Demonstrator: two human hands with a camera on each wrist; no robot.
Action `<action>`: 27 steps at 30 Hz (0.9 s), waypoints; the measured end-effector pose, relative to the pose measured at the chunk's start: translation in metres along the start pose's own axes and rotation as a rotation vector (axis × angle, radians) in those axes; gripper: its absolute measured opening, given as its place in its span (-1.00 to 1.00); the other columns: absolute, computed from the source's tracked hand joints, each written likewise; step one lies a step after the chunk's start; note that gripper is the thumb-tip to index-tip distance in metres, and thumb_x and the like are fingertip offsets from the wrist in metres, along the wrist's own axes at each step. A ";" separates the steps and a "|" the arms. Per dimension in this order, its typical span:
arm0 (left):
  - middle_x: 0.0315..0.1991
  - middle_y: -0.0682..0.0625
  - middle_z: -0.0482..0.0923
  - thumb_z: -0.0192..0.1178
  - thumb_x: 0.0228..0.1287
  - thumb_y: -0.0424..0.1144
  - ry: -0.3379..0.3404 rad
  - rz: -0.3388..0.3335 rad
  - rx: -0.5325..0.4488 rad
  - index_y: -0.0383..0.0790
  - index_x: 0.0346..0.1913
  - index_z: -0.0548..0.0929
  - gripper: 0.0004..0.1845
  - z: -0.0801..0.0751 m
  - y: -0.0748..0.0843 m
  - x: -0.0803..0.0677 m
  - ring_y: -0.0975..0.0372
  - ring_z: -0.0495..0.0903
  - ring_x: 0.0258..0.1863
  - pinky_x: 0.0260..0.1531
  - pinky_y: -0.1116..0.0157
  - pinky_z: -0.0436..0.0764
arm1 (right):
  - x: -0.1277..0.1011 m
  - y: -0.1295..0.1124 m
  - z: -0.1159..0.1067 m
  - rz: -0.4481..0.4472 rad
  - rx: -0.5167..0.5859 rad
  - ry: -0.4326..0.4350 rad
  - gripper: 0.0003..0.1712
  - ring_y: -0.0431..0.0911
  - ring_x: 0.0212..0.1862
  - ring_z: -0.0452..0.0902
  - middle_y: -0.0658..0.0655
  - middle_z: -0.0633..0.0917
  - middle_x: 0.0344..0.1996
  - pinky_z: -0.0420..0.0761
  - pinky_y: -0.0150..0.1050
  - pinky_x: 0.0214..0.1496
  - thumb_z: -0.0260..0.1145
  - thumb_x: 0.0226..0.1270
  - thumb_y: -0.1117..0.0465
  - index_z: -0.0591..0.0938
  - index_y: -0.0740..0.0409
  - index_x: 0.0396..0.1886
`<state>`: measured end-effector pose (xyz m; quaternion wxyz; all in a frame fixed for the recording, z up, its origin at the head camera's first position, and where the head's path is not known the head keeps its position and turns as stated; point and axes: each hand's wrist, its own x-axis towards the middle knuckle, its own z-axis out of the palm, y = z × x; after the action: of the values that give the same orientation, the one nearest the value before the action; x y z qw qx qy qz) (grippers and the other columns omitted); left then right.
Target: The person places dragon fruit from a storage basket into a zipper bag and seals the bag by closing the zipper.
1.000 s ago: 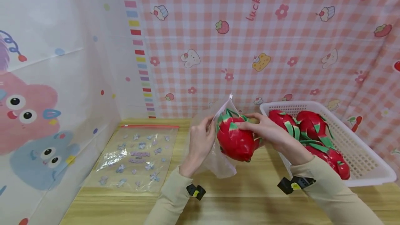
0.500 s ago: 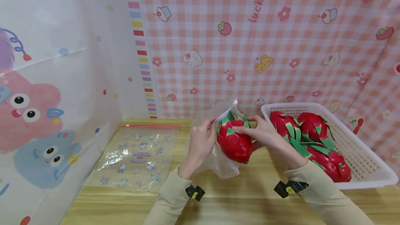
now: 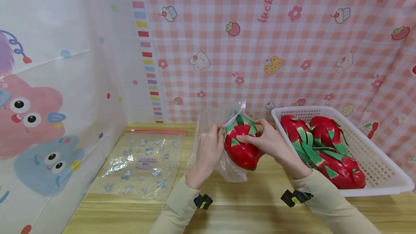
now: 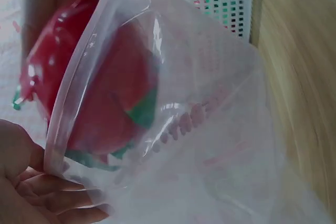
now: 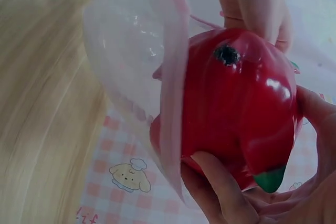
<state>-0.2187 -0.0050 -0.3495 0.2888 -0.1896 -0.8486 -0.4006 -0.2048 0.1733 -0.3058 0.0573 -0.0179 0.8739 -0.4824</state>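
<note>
A red toy dragon fruit [image 3: 242, 143] with green scales sits partway inside the mouth of a clear zip bag [image 3: 224, 165], above the wooden table [image 3: 253, 205]. My right hand [image 3: 260, 140] grips the fruit from the right, fingers curled round it. My left hand [image 3: 209, 147] pinches the bag's rim and holds the mouth apart. In the left wrist view the fruit [image 4: 100, 87] shows through the bag [image 4: 210, 145], with my fingers [image 4: 47, 192] at its rim. The right wrist view shows the fruit [image 5: 236, 108] half past the bag's lip [image 5: 173, 98].
A white plastic basket [image 3: 383, 169] at the right holds several more red dragon fruits [image 3: 325, 147]. A flat printed zip bag [image 3: 143, 161] with a red strip lies on the table at the left. Patterned curtains close the back and left sides.
The fruit has gone a little further left into the bag, and both hands have drawn closer together. The basket and flat bag have not moved.
</note>
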 end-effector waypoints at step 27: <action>-0.58 -0.19 0.61 0.04 0.37 -0.37 0.042 -0.074 -0.176 -0.44 -0.23 0.59 -0.82 -0.018 0.011 0.002 0.41 0.23 -0.78 -0.81 0.57 0.15 | 0.000 0.006 0.020 -0.088 -0.388 0.195 0.03 -0.04 -0.34 0.59 0.31 0.66 -0.16 0.56 -0.25 -0.46 0.36 -0.01 -0.36 0.28 0.24 0.26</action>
<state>-0.2078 -0.0120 -0.3330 0.2737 -0.1744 -0.8102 -0.4881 -0.2025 0.1592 -0.3214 -0.0531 -0.0200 0.9501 -0.3067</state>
